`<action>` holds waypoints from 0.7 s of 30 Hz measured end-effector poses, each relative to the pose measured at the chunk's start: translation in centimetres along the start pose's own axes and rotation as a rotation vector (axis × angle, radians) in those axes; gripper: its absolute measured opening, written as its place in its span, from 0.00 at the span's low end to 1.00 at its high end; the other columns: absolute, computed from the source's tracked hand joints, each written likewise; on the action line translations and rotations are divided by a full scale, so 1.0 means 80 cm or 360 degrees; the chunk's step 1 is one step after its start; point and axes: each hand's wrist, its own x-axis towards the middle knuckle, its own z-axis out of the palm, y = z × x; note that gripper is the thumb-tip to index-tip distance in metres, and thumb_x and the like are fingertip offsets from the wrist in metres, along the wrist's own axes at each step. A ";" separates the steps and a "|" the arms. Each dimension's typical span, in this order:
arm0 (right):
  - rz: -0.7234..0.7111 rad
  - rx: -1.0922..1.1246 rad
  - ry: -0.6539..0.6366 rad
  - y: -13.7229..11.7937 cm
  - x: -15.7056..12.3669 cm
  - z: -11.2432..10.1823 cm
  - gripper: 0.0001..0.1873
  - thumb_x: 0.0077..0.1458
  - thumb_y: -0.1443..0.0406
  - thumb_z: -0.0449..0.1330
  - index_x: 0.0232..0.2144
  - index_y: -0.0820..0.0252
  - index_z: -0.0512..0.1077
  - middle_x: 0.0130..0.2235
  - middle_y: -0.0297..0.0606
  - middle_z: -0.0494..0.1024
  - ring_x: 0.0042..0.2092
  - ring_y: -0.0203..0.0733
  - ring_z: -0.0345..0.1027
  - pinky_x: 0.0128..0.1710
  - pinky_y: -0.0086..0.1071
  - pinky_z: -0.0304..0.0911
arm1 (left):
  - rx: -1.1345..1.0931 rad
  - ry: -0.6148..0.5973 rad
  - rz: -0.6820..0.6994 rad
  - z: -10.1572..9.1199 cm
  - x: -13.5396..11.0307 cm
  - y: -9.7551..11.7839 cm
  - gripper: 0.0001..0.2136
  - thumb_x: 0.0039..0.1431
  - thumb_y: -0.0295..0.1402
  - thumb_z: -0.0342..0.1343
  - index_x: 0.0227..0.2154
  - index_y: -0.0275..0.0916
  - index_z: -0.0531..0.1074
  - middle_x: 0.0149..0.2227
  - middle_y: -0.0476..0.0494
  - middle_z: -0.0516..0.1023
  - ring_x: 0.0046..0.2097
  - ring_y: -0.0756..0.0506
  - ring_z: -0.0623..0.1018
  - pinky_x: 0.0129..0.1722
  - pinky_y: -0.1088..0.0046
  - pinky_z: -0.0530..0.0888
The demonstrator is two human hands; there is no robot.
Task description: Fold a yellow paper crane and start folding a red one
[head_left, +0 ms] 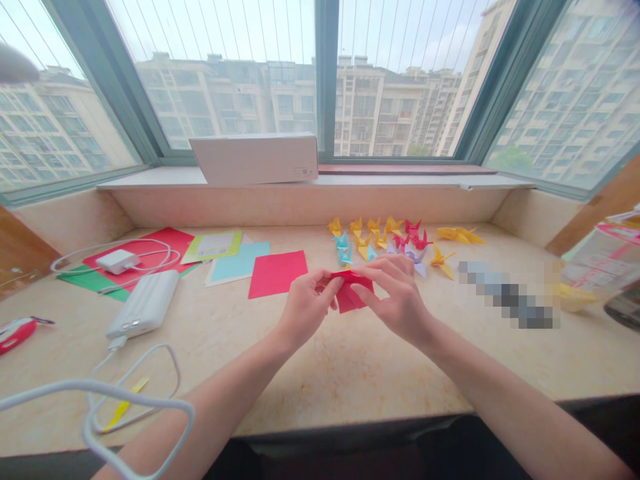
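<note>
Between my two hands is a small folded piece of red origami paper [351, 298], raised over the stone counter. My left hand [311, 300] pinches its left side between thumb and fingers. On the other side, my right hand [397, 290] grips the paper's right part, its thumb in front and its fingers over the top edge. The exact folds are partly covered by my fingers. Left of my hands lies a flat red paper square [277, 274]. Just beyond them stand several folded paper cranes [376, 237] in yellow, red, light blue and lilac.
At left are light blue sheets [240, 263], a yellow-green packet [213, 247], a white charger [119, 262] and a power bank [145, 303] with a looping cable [140, 403]. A white box [257, 160] stands on the sill. A plastic container [603, 257] is at right.
</note>
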 end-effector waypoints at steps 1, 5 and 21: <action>0.0002 -0.0032 -0.0007 0.001 -0.001 0.000 0.13 0.60 0.65 0.61 0.47 0.51 0.75 0.39 0.37 0.79 0.45 0.47 0.69 0.50 0.47 0.55 | -0.0005 -0.0003 0.0004 0.000 0.000 0.000 0.12 0.60 0.39 0.56 0.35 0.33 0.76 0.22 0.46 0.76 0.22 0.51 0.72 0.18 0.80 0.66; -0.0091 -0.0133 -0.0037 0.005 -0.003 -0.001 0.13 0.60 0.68 0.60 0.46 0.47 0.77 0.39 0.36 0.78 0.46 0.47 0.67 0.51 0.48 0.52 | -0.0078 -0.0047 -0.0015 0.002 -0.002 0.001 0.12 0.60 0.39 0.56 0.34 0.34 0.75 0.21 0.48 0.75 0.20 0.52 0.71 0.17 0.80 0.66; -0.0396 -0.0166 -0.0097 0.014 -0.004 -0.007 0.15 0.63 0.70 0.57 0.48 0.47 0.74 0.40 0.35 0.79 0.46 0.44 0.69 0.55 0.47 0.51 | -0.0398 -0.0245 -0.0067 0.002 -0.004 0.013 0.15 0.59 0.43 0.58 0.35 0.32 0.74 0.21 0.47 0.77 0.21 0.51 0.75 0.20 0.78 0.70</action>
